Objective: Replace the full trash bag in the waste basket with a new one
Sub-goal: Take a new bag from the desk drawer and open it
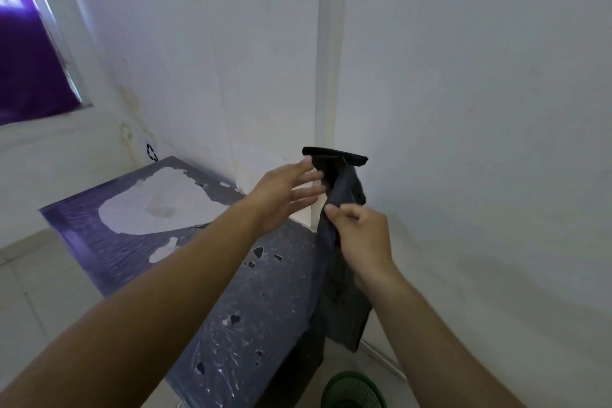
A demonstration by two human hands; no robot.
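A dark grey trash bag (344,305) hangs in the air in front of the wall corner, still partly folded, with a black folded band at its top. My right hand (362,237) pinches the bag's upper part between thumb and curled fingers. My left hand (284,195) is just left of the bag's top, fingers straight and spread, its fingertips at the black fold. The green mesh waste basket (352,391) stands on the floor at the bottom edge, below the bag; only its rim and part of its wall show.
A dark table (231,291) wrapped in worn plastic film, with peeled white patches, runs along the left wall into the corner. White walls close in ahead and to the right. A window with purple covering (29,53) is at upper left. Pale tiled floor (39,301) lies at left.
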